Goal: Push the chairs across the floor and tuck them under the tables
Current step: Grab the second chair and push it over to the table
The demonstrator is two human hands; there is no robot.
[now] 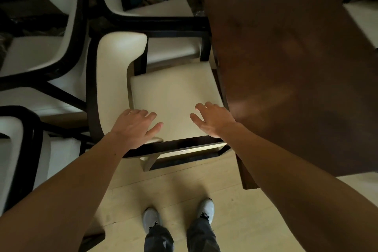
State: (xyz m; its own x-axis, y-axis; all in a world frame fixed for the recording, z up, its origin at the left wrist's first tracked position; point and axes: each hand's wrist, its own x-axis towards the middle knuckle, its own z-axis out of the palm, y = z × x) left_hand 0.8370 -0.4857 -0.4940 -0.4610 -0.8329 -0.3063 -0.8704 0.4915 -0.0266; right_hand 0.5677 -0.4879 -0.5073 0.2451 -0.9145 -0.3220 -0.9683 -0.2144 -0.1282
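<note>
A cream-cushioned chair (173, 88) with a dark wooden frame stands in front of me, its backrest to the left and its right edge slid partly beneath the brown wooden table (286, 57). My left hand (135, 127) hovers over the near left corner of the seat, fingers spread, holding nothing. My right hand (212, 120) is spread above the near right part of the seat, close to the table edge, also with nothing in it. Whether the palms touch the cushion I cannot tell.
More cream chairs with dark frames crowd the left side (41, 47) and lower left (18, 149); another (155, 6) stands behind, along the table. A further chair (362, 12) shows at the table's far right. My feet (151, 219) stand on pale floor.
</note>
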